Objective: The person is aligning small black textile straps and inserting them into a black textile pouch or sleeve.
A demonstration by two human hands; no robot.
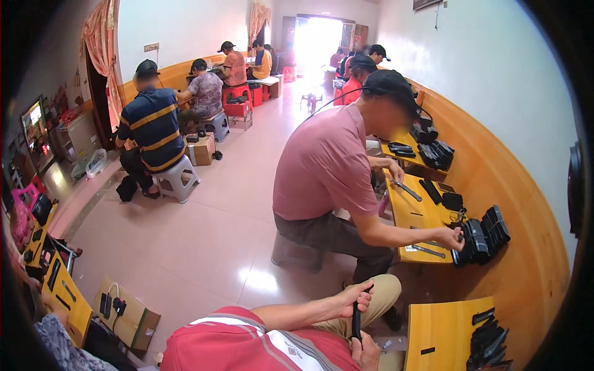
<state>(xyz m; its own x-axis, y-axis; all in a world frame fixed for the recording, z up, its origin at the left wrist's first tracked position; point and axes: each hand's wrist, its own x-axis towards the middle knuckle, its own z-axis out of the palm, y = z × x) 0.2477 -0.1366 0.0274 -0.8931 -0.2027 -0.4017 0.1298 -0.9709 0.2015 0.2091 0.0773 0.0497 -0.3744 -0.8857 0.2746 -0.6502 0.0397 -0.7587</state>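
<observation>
The long object (356, 320) is black, the person's shirt (213, 347) red with white and grey bands, the trousers (387, 294) khaki. The counter (433, 323) is golden yellow, the piled pieces (486, 346) black. A co-worker's shirt (318, 162) is dusty pink, another striped shirt (152, 127) navy and yellow, the floor (213, 238) pale pink.

Doorway (323, 55): blown out white, my strongest light
Floor (229, 238): glossy, I see glare patches
Wood panelling (504, 179): bends strongly toward my blackened edges
Faces (403, 120): I get only soft blurs
</observation>
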